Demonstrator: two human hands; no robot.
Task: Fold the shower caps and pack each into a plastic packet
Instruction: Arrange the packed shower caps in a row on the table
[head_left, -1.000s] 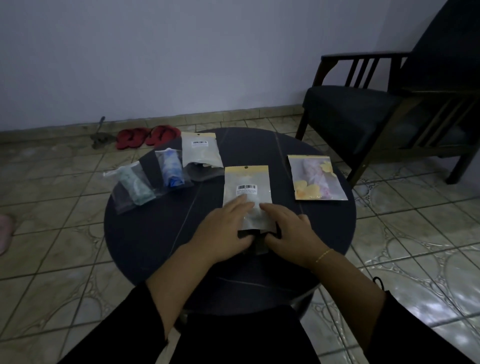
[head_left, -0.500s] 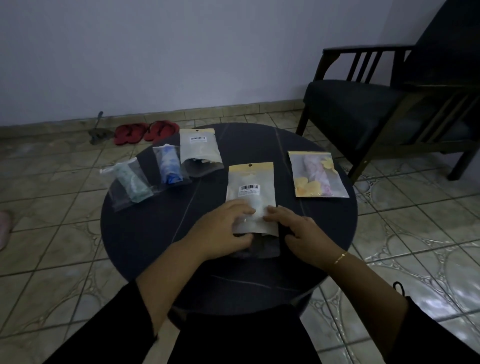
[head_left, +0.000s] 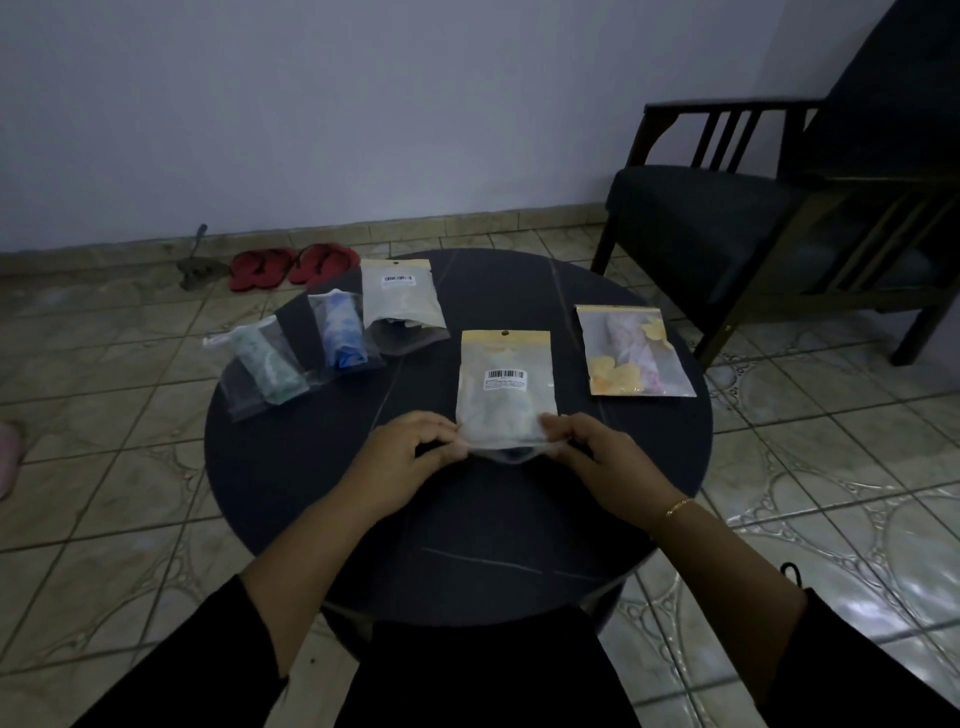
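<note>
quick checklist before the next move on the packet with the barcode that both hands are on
1. Left hand pinches the near left corner of the barcode packet: ok.
2. Right hand pinches the near right corner: ok.
3. Shower cap fully inside the packet: cannot tell; something pale shows through the film, and a darker bit sits at the near opening.
4. Near opening sealed: not ok, it looks open between the hands.
5. Packet apart from the floral packet on its right: ok.
6. Bare table around the hands for working: ok.
</note>
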